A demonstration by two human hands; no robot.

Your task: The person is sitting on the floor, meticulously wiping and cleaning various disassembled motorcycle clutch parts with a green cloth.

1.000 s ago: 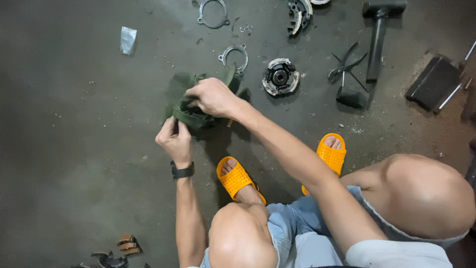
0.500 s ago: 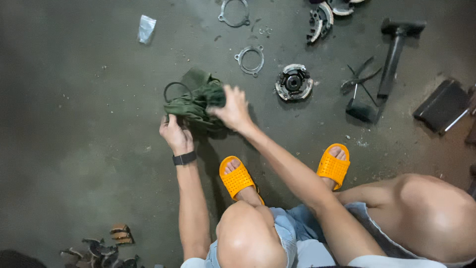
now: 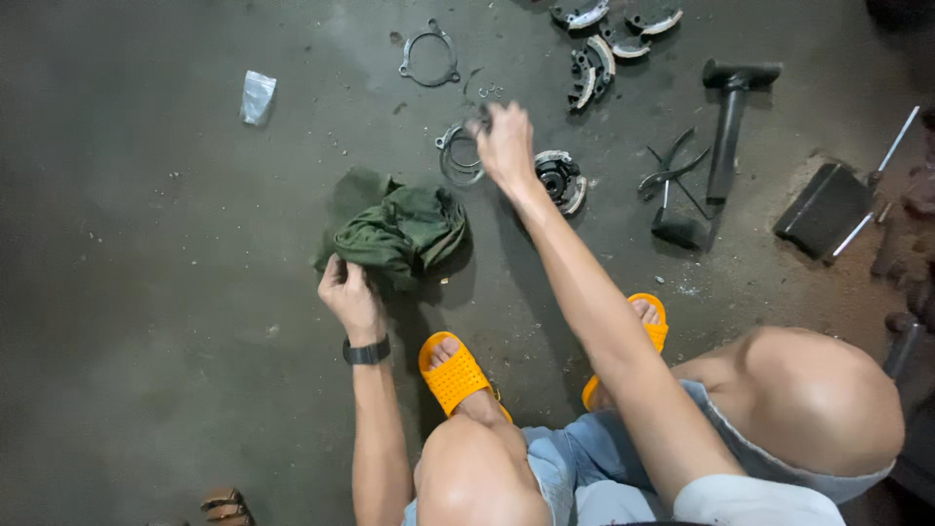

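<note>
Green rag point(image 3: 404, 229) sits crumpled on the bare concrete floor point(image 3: 136, 321) in front of your orange slides point(image 3: 456, 375), soft and wrinkly, with loads of open floor off to its left. Your left hand point(image 3: 349, 292) pinches its near edge. Your right hand point(image 3: 504, 144) is stretched out, fingers closed on the thin metal ring point(image 3: 458, 156) lying by the round clutch hub point(image 3: 560, 178). Curved brake shoes point(image 3: 594, 73) and a black hammer point(image 3: 730, 127) crowd the far right side. Small clear plastic bag point(image 3: 257, 96) lies well apart, far left.

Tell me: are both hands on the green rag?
No: only the left hand grips the green rag; the right hand is at the metal ring.
</note>
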